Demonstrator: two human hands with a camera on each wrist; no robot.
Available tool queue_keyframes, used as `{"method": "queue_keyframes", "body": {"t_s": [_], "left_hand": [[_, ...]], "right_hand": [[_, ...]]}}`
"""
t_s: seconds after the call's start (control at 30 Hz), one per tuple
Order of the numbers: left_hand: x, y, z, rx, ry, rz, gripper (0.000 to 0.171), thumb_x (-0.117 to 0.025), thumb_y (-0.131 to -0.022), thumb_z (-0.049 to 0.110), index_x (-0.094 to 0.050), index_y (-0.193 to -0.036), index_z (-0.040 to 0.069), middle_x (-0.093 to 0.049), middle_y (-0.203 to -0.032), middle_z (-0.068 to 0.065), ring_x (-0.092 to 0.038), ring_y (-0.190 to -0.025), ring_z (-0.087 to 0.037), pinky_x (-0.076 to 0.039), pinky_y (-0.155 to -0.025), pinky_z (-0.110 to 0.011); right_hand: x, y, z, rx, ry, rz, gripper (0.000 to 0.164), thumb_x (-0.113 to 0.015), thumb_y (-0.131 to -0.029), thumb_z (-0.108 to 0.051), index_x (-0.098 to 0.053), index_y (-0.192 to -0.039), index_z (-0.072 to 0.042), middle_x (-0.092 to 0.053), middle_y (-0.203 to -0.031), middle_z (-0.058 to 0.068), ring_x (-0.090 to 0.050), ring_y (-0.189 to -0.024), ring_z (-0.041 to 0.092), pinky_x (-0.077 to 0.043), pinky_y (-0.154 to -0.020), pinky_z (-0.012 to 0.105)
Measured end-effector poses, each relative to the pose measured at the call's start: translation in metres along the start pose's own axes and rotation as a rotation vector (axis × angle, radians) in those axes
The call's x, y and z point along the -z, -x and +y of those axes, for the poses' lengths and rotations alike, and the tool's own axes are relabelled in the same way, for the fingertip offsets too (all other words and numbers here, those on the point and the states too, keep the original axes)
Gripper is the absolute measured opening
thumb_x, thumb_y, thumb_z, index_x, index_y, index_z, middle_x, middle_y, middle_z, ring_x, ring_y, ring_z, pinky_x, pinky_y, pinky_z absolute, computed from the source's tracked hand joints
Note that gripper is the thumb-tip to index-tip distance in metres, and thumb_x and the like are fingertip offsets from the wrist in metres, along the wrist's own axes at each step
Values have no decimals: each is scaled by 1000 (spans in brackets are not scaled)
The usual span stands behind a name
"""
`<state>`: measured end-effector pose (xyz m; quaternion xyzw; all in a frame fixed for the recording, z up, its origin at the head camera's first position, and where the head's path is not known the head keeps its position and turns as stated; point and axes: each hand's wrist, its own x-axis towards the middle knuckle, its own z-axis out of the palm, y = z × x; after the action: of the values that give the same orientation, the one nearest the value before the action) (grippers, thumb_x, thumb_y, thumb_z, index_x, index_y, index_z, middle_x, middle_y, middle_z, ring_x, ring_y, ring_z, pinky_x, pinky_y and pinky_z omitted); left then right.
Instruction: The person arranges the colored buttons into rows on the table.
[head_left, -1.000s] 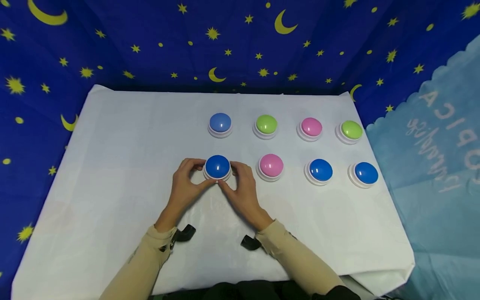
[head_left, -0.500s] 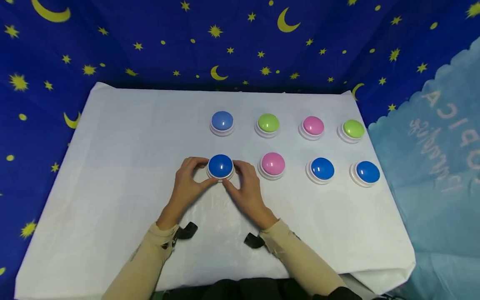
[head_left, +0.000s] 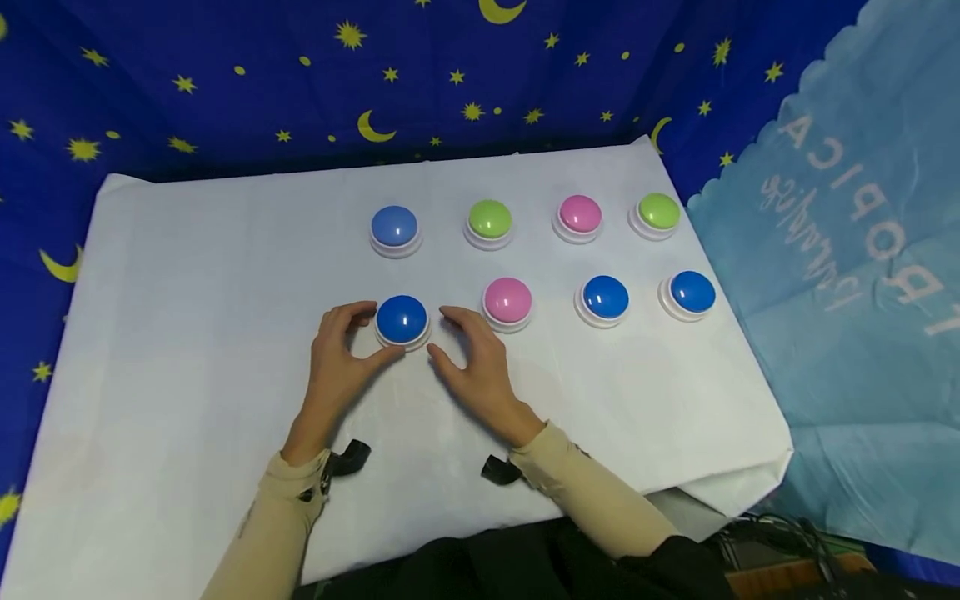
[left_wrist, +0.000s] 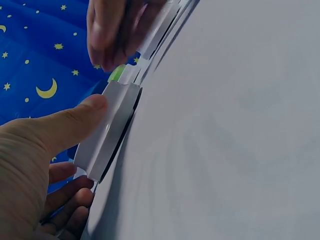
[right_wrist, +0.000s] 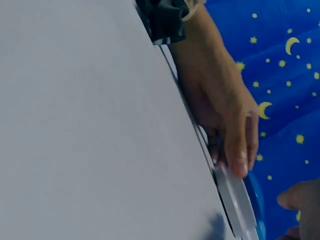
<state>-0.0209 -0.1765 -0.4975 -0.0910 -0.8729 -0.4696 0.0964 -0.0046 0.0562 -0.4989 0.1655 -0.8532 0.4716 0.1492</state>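
Note:
A blue dome push button with a white round base sits on the white-covered table, left of a pink button. My left hand holds it from the left, thumb at the near edge of the base and fingers on its far side. To the right, my right hand is apart from the button, thumb and fingers spread in a loose curve with nothing between them. In the right wrist view the right hand shows only in part at the lower right corner.
Farther right in the near row are two blue buttons. Behind runs a row with a lighter blue button, green buttons and a pink one. A starry blue cloth hangs behind the white table.
My right hand has released the blue button and drawn off to the right. The left hand stays on it. The head view has shifted and tilted, moving the buttons left and up in the picture.

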Motion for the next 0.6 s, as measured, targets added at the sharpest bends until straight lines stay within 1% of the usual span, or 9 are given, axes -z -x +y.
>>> {"method": "queue_keyframes", "body": {"t_s": [0.1, 0.2, 0.33, 0.4, 0.47, 0.5, 0.53, 0.6], "left_hand": [[-3, -1, 2, -9, -5, 37, 78, -102, -68, 16, -65, -136, 5, -65, -130, -15, -55, -120, -31, -42, -102, -44], [-15, -4, 9, -47, 15, 103, 70, -101, -69, 17, -69, -131, 6, -66, -130, -14, -51, -122, -32, -39, -104, -42], [-28, -4, 21, -149, 59, 244, 59, -98, -72, 15, -74, -125, 5, -67, -126, -18, -51, -118, -36, -37, -103, -35], [-33, -2, 30, -201, 84, 307, 57, -98, -72, 11, -75, -123, 3, -68, -122, -21, -53, -115, -40, -38, -104, -30], [-42, 0, 41, -257, 125, 347, 55, -97, -69, 4, -76, -120, -1, -68, -118, -25, -55, -111, -43, -40, -104, -25], [-48, 2, 47, -282, 148, 345, 54, -96, -69, 2, -76, -119, -1, -68, -117, -26, -56, -111, -43, -42, -103, -24], [-55, 3, 52, -302, 170, 328, 53, -95, -70, 1, -76, -119, -2, -67, -117, -26, -57, -110, -43, -45, -101, -24], [-75, 4, 64, -317, 199, 262, 53, -94, -73, 0, -74, -122, -3, -66, -118, -26, -60, -105, -42, -49, -96, -26]], "right_hand": [[13, 2, 2, 14, -44, 80, 48, -79, -94, -14, -63, -138, -3, -69, -132, 9, -65, -123, 22, -52, -109, 33], [34, 7, 10, -12, -56, 151, 45, -79, -93, -9, -65, -135, -3, -69, -131, 9, -66, -121, 23, -52, -109, 32], [55, 12, 23, -49, -54, 217, 44, -78, -91, -4, -66, -133, -2, -70, -130, 10, -67, -120, 24, -52, -108, 33], [61, 13, 30, -42, -91, 253, 40, -76, -92, -1, -67, -131, -1, -71, -127, 12, -69, -115, 26, -55, -103, 36], [65, 12, 36, -27, -126, 291, 36, -74, -92, 1, -68, -128, 0, -72, -123, 13, -69, -110, 27, -58, -97, 37], [68, 12, 38, -22, -137, 307, 34, -73, -93, 2, -68, -126, 0, -72, -122, 13, -69, -108, 28, -59, -94, 38], [71, 12, 41, -23, -137, 322, 33, -73, -93, 2, -68, -125, 0, -72, -122, 12, -69, -107, 27, -59, -92, 38], [80, 13, 48, -45, -109, 334, 35, -74, -93, 0, -67, -127, -1, -71, -123, 12, -68, -109, 27, -59, -91, 40]]}}
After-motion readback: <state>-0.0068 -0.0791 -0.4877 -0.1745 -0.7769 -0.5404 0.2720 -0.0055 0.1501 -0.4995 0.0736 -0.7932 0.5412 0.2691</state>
